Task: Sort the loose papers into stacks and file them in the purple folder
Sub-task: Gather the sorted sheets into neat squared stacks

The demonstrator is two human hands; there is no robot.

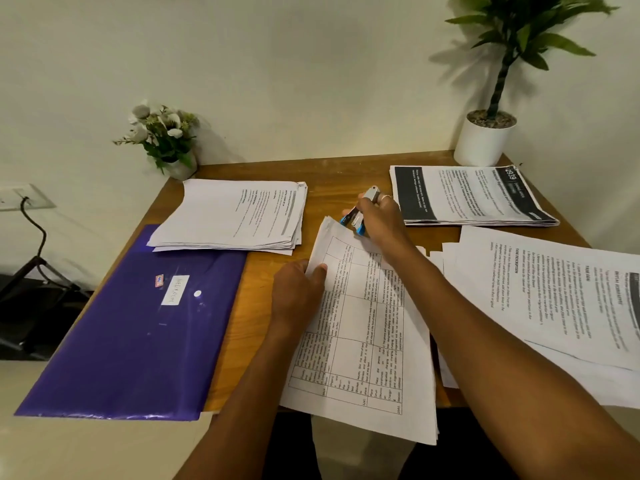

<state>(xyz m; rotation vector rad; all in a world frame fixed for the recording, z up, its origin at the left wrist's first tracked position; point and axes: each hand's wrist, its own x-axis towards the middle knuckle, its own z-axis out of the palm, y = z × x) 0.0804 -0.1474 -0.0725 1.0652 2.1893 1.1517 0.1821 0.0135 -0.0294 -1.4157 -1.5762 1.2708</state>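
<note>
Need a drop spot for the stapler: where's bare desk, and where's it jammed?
Best: bare wood at the back, between the far-left stack and the dark-header stack. There is a narrow strip between the purple folder and the table sheets, partly taken by the left hand. The right side is crowded with overlapping papers.

Loose sheet point(554, 289) right of the right hand point(379, 216): "TASK GOAL", "TASK DESCRIPTION". Dark-banded stack point(467, 199) beyond that hand: "939". Purple folder point(131, 341) left of the left hand point(298, 289): white label point(175, 289), unreadable.
</note>
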